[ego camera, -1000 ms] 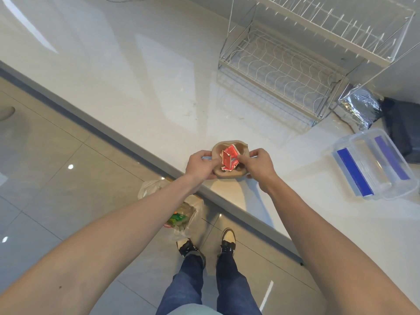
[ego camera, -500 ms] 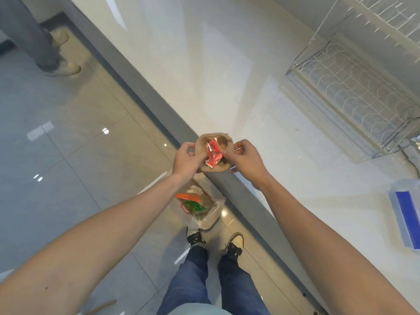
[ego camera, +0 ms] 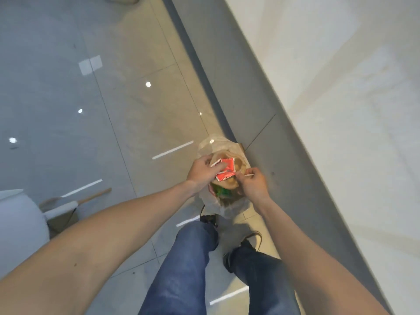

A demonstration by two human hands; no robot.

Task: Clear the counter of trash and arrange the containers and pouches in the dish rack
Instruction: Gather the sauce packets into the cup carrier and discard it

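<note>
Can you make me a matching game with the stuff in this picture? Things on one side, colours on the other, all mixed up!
Things:
1. packet held in the hands
2. trousers
3. counter
4. wrapper down in the trash bag

Colours:
A. green
B. white
C. red
D. blue

Pairs: 1-C, 2-D, 3-B, 4-A

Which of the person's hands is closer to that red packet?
Left. The left hand has fingers lying on the red packet; the right hand sits just beside its right edge, pinching the brown bowl's rim.
</note>
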